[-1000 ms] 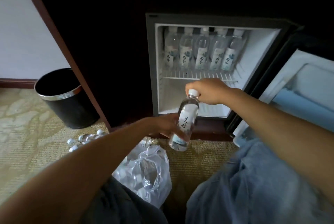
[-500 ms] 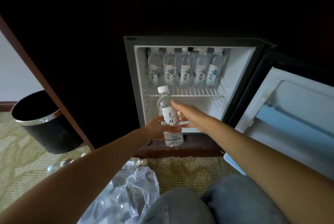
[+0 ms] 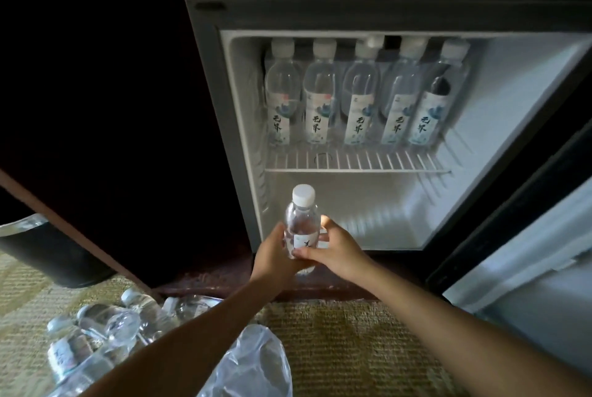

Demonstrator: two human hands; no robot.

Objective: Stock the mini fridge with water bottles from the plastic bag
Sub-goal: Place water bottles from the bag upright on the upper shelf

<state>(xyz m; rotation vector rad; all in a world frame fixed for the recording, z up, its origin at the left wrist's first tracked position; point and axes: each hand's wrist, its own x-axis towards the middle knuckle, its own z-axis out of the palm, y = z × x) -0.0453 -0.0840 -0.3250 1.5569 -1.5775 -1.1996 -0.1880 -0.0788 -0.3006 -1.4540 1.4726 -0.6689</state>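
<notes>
Both hands grip one water bottle upright just before the mini fridge: the left hand wraps its lower body, the right hand pinches across the label. Judging by the height, it belongs in the lower compartment beyond the hands; keep it vertical, push it to the back-left corner, release only once it stands. Its label is mostly covered. Five bottles above the hands, on the wire shelf, seem to read 无界

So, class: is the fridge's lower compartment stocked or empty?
Empty: its white floor lies bare below the wire shelf; five bottles stand on that shelf, the held bottle is in front.
</notes>
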